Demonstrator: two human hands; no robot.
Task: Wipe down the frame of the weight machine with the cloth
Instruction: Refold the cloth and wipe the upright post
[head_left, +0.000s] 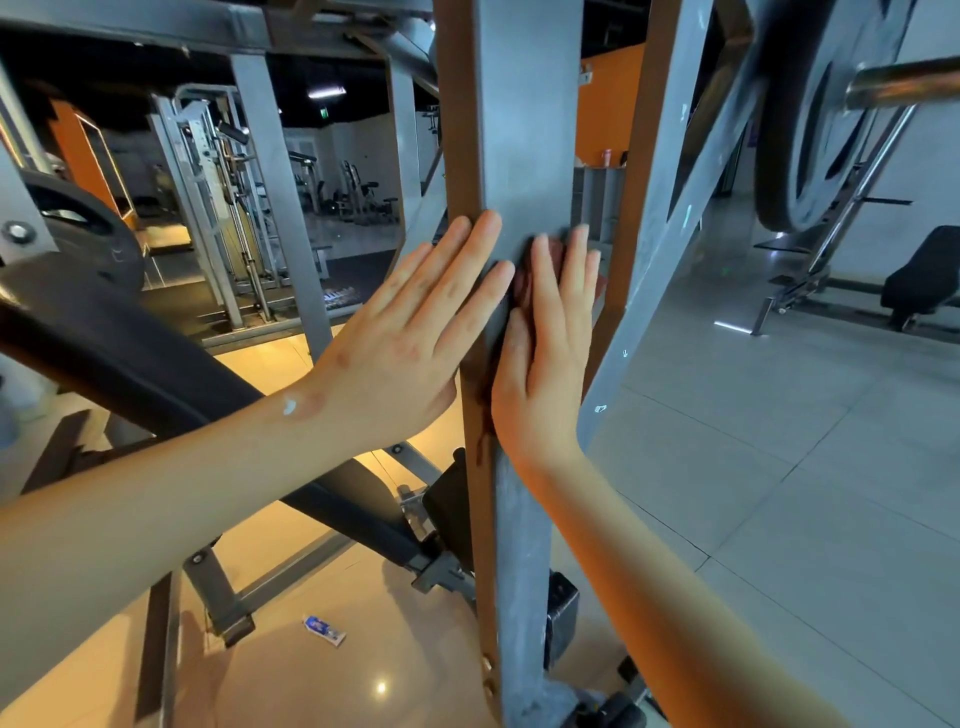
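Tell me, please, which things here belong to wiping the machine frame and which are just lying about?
In the job: frame post; reddish cloth under the flat right hand; left hand flat on the post.
Lying about: small tube on the floor; weight plate; black bench pad.

Tiled floor (779, 467), orange wall (608, 104) (dim ceiling)

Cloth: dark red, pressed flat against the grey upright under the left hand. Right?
Wrong hand. In the head view the dark red cloth is pressed flat against the grey upright under the right hand. The left hand lies bare on the same upright.
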